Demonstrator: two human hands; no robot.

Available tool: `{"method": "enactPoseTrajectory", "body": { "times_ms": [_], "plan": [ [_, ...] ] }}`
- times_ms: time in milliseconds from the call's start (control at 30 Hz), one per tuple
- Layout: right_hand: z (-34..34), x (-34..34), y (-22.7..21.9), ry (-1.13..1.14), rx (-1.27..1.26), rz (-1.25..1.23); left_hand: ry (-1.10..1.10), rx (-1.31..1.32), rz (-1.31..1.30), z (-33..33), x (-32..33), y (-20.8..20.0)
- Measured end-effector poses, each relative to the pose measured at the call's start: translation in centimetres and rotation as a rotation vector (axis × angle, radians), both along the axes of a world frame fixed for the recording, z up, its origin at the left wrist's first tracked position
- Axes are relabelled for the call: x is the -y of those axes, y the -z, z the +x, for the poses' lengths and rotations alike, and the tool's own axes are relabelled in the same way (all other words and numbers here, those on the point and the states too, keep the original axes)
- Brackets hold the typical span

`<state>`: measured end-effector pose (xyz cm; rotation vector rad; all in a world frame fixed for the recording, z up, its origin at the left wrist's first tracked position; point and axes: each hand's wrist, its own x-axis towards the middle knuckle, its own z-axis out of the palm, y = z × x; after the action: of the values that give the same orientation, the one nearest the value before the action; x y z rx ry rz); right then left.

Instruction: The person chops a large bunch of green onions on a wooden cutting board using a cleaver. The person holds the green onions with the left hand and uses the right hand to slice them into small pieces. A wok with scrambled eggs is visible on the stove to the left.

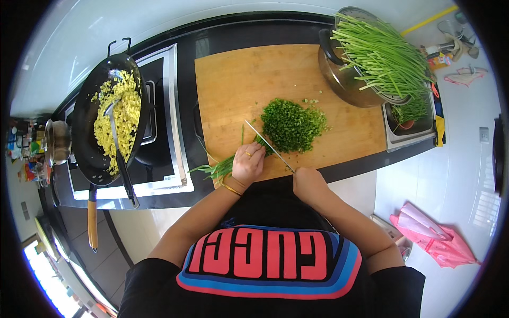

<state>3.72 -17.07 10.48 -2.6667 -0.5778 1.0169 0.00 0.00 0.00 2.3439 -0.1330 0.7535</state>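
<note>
My left hand [248, 162] presses a bunch of green chives [218, 168] flat on the wooden cutting board [238, 79], fingers curled over the stalks. My right hand [308, 182] grips the handle of a knife [269, 146], whose blade lies across the chives just right of my left fingers. A heap of finely chopped chives [293, 124] sits beyond the blade in the middle of the board.
A metal pot [347, 79] piled with long uncut chives [382, 53] stands at the board's right. A black wok [106, 119] of yellow scrambled egg with a spatula [117, 148] rests on the stove at left. A pink bag [437, 238] lies on the floor.
</note>
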Motion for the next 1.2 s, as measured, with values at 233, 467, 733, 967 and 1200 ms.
{"method": "enactPoseTrajectory", "body": {
  "times_ms": [233, 467, 733, 967, 1200],
  "plan": [
    [1.0, -1.5, 0.9, -0.029, -0.049, -0.056, 0.005, -0.020, -0.003, 0.4, -0.1, 0.1],
    [1.7, -4.2, 2.7, 0.015, -0.023, -0.007, 0.020, -0.051, -0.007, 0.1, 0.1, 0.0],
    [2.8, -3.2, 3.6, 0.101, -0.016, 0.106, -0.048, -0.150, 0.013, 0.0, 0.5, -1.2],
    [2.7, -3.0, 3.7, 0.143, -0.019, 0.174, -0.172, -0.326, -0.120, 0.7, 0.5, -3.7],
    [2.6, -2.8, 3.9, 0.182, -0.003, 0.207, -0.091, -0.313, 0.115, -0.1, -0.9, -2.2]
  ]
}}
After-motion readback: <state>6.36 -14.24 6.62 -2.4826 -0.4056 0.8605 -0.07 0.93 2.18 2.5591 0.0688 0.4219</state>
